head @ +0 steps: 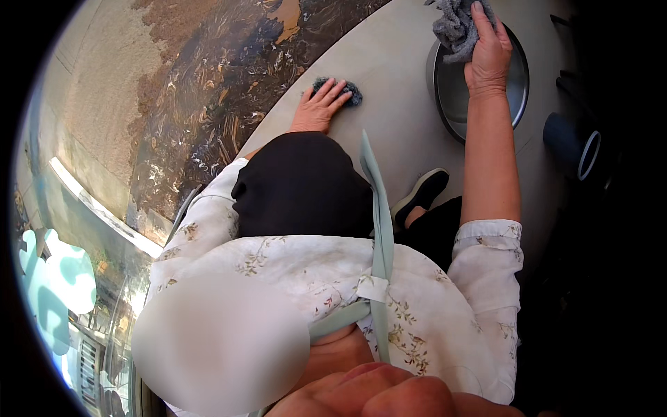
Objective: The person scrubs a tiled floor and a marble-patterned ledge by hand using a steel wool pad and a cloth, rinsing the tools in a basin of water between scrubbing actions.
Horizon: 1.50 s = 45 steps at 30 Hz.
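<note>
My left hand (317,108) lies palm down, fingers spread, over a dark blue-grey scouring pad (354,95) on the pale grey floor (385,99). The pad shows around and between my fingertips. My right hand (489,54) grips a crumpled grey terry cloth (454,32) above the far side of a round stainless steel basin (453,112). Part of the cloth hangs inside the rim. My right forearm covers much of the basin. Whether it holds water, I cannot tell.
A dark blue cylindrical container (565,140) with a pale rim lies or stands right of the basin. My shoe (421,195) and bent black-clad knee (302,187) are close by. Brown marbled stone-like surface (208,104) borders the floor at left. The right side is very dark.
</note>
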Available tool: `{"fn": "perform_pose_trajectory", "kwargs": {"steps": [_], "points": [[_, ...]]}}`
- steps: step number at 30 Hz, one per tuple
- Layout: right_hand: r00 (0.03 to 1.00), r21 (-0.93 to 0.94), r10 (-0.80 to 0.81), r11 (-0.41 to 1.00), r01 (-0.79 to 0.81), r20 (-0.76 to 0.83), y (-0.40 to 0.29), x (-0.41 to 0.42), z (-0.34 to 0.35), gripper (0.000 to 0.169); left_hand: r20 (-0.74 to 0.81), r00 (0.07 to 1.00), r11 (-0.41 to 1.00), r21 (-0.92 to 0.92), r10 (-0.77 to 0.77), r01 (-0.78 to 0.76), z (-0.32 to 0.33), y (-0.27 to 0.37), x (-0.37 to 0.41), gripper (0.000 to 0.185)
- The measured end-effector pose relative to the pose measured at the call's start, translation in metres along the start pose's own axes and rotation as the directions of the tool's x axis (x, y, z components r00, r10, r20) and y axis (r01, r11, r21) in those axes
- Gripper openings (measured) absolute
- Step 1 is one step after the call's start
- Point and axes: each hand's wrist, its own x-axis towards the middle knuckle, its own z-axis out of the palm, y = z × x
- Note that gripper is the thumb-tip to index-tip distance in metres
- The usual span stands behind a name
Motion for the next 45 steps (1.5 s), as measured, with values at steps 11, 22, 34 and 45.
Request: {"fn": "perform_pose_trajectory", "kwargs": {"steps": [11,22,34,45], "points": [[0.984,-0.423,0.017,0.904,0.061,0.177,-0.112,-0.02,-0.042,0.026,-0.118,0.993,0.993,0.114,-0.008,0.022,-0.028,-0.042,0.08,0.067],[0.953,-0.376,0.045,0.924,0.074,0.3,-0.046,0.03,-0.097,0.024,0.139,0.972,0.972,0.115,0.189,-0.206,-0.048,-0.053,0.092,0.066],[0.813,0.108,0.161,0.959,-0.263,0.559,0.031,0.074,0.005,0.021,0.064,0.811,0.813,0.035,-0.582,0.581,-0.006,0.022,0.069,0.055],[0.577,0.027,0.366,0.828,-0.56,0.73,0.104,-0.022,0.046,0.023,-0.17,0.638,0.643,0.031,-0.751,0.765,0.032,0.081,-0.026,0.058]]}}
